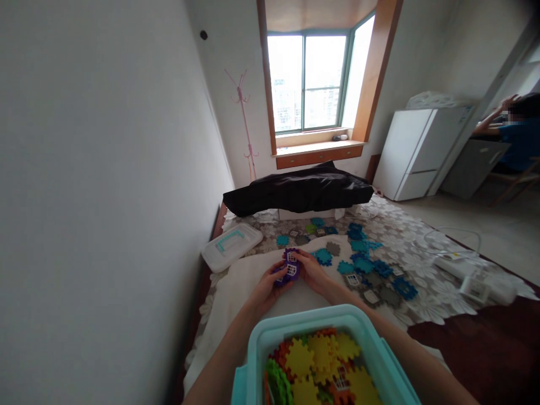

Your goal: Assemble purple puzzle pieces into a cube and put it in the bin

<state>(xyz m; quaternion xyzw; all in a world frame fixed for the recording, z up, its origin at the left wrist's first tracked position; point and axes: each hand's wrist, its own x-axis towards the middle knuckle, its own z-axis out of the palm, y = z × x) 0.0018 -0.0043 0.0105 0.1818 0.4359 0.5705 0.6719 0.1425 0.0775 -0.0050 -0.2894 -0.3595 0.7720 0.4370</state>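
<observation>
Purple interlocking plastic tiles [291,269] with white window grids are held between both hands above a white cloth. My left hand [270,284] grips them from the lower left, its fingers closed. From the right, my right hand [310,270] pinches their upper right edge. Close to my body, between my forearms, stands a turquoise-rimmed bin [310,316] of yellow, orange, red and green tiles. Blue and turquoise tiles [363,261] lie spread to the right of my hands, with grey tiles [390,295] among them.
A white box lid [232,247] lies at the left by the wall. Black sheeting [299,188] covers something at the back. White cables and a white plastic item [472,287] lie at the right. A seated person in blue [521,140] is at the far right, beyond the white fridge [409,146].
</observation>
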